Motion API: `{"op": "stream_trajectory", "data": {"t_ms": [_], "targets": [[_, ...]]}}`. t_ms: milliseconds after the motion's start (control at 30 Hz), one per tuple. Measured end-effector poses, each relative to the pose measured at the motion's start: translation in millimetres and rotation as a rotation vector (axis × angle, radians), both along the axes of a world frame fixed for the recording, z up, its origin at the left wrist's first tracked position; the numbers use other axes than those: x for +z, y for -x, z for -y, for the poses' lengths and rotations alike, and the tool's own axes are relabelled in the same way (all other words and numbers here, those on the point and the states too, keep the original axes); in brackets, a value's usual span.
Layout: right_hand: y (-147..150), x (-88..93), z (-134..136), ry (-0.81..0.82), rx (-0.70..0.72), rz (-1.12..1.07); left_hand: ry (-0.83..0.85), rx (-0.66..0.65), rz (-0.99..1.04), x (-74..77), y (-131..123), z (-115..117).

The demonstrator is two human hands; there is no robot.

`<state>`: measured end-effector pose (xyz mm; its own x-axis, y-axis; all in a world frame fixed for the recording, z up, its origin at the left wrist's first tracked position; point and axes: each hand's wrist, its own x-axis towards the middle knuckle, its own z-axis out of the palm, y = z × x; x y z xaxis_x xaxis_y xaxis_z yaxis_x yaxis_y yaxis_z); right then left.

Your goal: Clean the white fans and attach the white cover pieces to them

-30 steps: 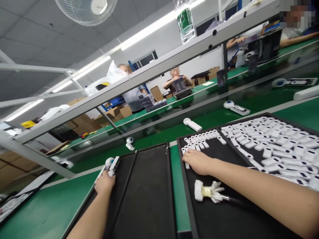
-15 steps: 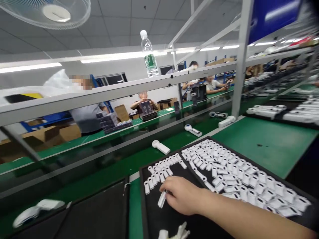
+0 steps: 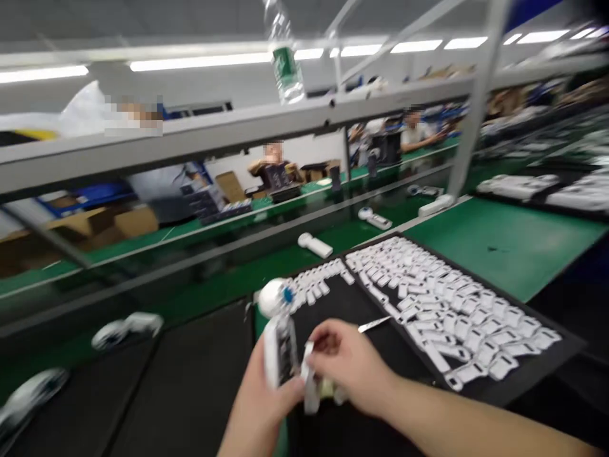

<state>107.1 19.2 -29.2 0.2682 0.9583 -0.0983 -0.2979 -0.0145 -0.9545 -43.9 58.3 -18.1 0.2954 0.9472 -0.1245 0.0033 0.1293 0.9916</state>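
Note:
My left hand (image 3: 259,406) holds upright a white handheld device (image 3: 272,346) with a round head and a blue part on it; its body is open at the front, showing dark insides. My right hand (image 3: 354,365) pinches a narrow white plastic cover (image 3: 310,384) close beside the device; whether they touch I cannot tell. A thin pointed metal tool (image 3: 374,324) shows behind the right hand; whether the hand holds it is unclear. Beyond my hands lies a black tray (image 3: 335,311) with many small white covers (image 3: 457,298) in rows.
More white devices lie on the green conveyor belt (image 3: 238,279), one of them a white device (image 3: 314,245) behind the tray. Black mats (image 3: 200,381) are at left. A metal rail (image 3: 190,149) crosses ahead, carrying a water bottle (image 3: 287,70). Several people work opposite.
My right hand has lifted a cover from the tray and drawn it nearer. My left hand has come into view with the open device. The camera view has tilted down and is blurred.

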Motion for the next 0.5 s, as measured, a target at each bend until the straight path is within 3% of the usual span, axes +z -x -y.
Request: {"op": "stream_trajectory", "data": {"t_ms": [100, 200, 500], "targets": [[-9.2, 10.3, 9.9, 0.055, -0.037, 0.037, 0.02, -0.143, 0.094, 13.4, -24.5, 12.1], [-17.2, 16.0, 16.1, 0.114, -0.057, 0.035, 0.034, -0.163, 0.047, 17.3, -32.6, 15.6], [-10.6, 11.1, 22.7, 0.033, -0.059, 0.094, -0.074, -0.152, -0.092, 0.7, -27.2, 26.3]]}}
